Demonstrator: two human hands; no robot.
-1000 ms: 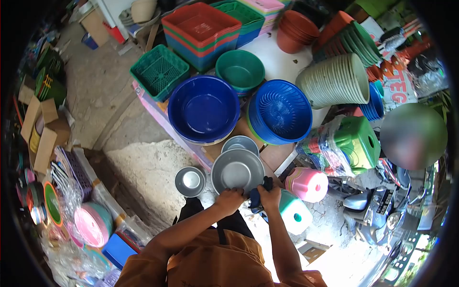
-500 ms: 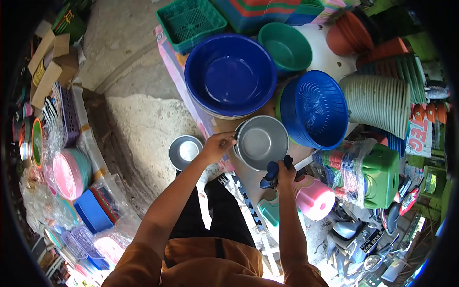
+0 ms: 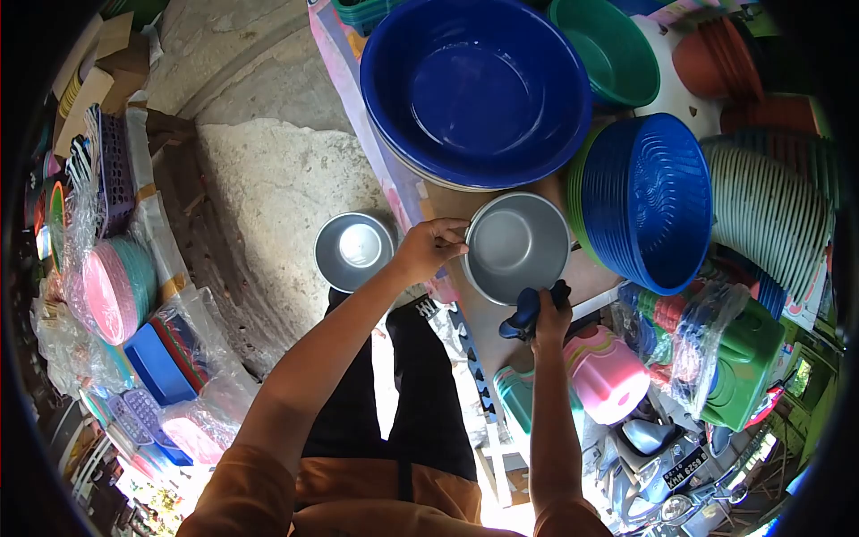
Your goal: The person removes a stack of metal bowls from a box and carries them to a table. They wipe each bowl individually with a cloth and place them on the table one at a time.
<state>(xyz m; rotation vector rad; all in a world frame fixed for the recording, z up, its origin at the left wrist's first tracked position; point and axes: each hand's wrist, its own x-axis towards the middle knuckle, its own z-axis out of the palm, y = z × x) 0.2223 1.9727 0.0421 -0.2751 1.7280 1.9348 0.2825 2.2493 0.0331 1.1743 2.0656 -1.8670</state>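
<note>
A round grey metal pan (image 3: 516,248) lies on the brown table surface (image 3: 447,210), between both hands. My left hand (image 3: 433,248) is at its left rim, with thumb and fingers pinched at the edge. Dark blue and black handle-like pieces (image 3: 526,313) are wrapped in the fingers of my right hand (image 3: 551,320), close to the pan's lower right rim. How these pieces join the pan cannot be made out. Another grey metal bowl (image 3: 354,251) rests lower down, left of my left forearm.
A large blue basin (image 3: 474,89), a green basin (image 3: 606,54) and stacked blue baskets (image 3: 667,201) stand beyond the pan. Pink containers (image 3: 610,380) are at the right. Wrapped plastic goods (image 3: 112,291) line the left; motorcycles (image 3: 667,465) stand lower right.
The basins and pan appear larger and shifted toward the right as the view has moved. My left hand stays at the pan's rim, and my right hand still holds the dark pieces.
</note>
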